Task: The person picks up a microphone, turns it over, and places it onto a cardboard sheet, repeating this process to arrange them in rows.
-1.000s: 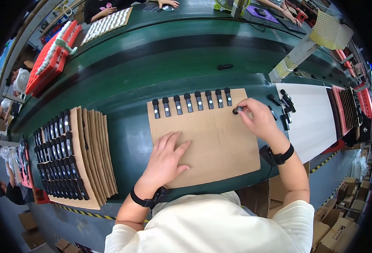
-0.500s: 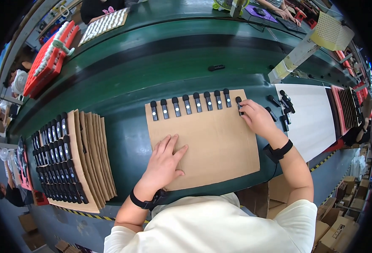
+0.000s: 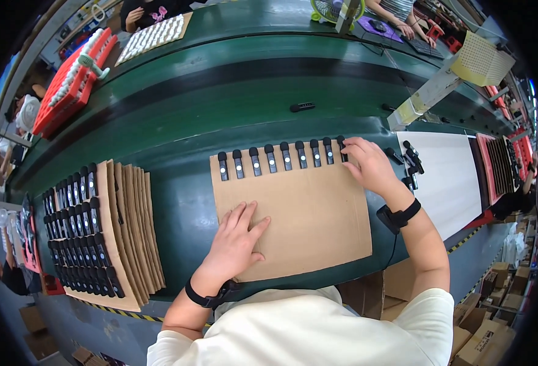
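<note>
A sheet of brown cardboard [image 3: 305, 226] lies in front of me, with a row of small black microphones [image 3: 285, 155] along its far edge. They have foam tops and pale round dots on their bodies. My left hand [image 3: 235, 241] rests flat on the cardboard's left part, fingers spread, holding nothing. At the far right corner, my right hand [image 3: 372, 166] has its fingers closed around the last microphone [image 3: 341, 141] of the row. Its foam top shows; the fingers partly cover its body.
Left stands a stack of cardboard sheets [image 3: 136, 226] bearing rows of microphones. Loose microphones [image 3: 412, 160] lie right, beside a white sheet [image 3: 442, 177]. One black microphone [image 3: 302, 107] is on the green belt [image 3: 232, 91] beyond. A post [image 3: 427, 100] rises at right; people work across.
My right hand has brought the microphone left and into line at the end of the row. The microphone on the green belt has shifted left. My left hand stays on the cardboard.
</note>
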### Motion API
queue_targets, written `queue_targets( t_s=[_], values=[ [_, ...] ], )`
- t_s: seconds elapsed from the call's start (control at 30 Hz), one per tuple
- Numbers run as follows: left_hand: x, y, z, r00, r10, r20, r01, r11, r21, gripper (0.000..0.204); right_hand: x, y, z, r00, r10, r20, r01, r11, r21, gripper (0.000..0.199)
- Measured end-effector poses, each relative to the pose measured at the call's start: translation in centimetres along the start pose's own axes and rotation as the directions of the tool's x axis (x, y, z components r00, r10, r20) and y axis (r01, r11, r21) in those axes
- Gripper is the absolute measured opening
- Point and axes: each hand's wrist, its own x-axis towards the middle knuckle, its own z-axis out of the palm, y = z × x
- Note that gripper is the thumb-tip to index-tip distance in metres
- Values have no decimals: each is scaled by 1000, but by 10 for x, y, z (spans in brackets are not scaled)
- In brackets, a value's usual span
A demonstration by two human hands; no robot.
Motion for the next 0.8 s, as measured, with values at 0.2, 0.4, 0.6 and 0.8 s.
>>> queue_targets(
  t_s=[0.2, 0.4, 0.6, 0.8],
  values=[
    [-1, -1, -1, 1000, 14, -6, -14, 1000, 9, 80, 50, -10, -11, 1000, 9, 30, -11, 999, 43, 28],
    [-2, -6, -9, 986, 8, -168, -29, 992, -121, 66, 133, -6, 21, 983, 62, 171, -60, 998, -19, 28],
    [-6, -23, -18, 910, -37, -413, -62, 973, -224, 49, 178, 13, 58, 909, 283, 306, -204, 942, -265, 29],
    [-2, -24, -39, 805, -107, -583, -24, 977, -212, 44, 181, -47, 49, 928, 44, 370, -32, 999, -40, 19]
  ],
)
